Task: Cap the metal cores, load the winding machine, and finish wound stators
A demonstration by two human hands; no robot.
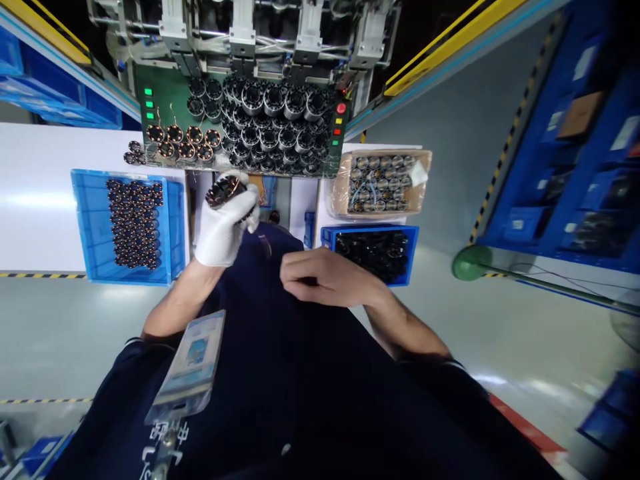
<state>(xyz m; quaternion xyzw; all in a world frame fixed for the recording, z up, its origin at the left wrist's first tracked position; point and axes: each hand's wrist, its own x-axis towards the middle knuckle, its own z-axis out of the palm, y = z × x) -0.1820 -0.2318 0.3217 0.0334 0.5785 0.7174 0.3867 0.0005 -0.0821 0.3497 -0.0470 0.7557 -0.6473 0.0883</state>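
Observation:
My left hand, in a white glove, is closed around a black motor stator with copper windings. It holds the stator near the front edge of the green machine panel; more dark winding shows beneath the gloved fingers. My right hand is bare and held in front of my dark shirt, fingers curled in. Whatever those fingers may hold is hidden. Copper-wound stators stand in rows on the panel's left part, beside stacked silver-rimmed rings.
To the left, a blue bin contains rows of wound stators. A cardboard box of metal cylinders sits at right, above a blue crate of black parts. Machine clamps line the far side. An ID badge hangs from my shirt.

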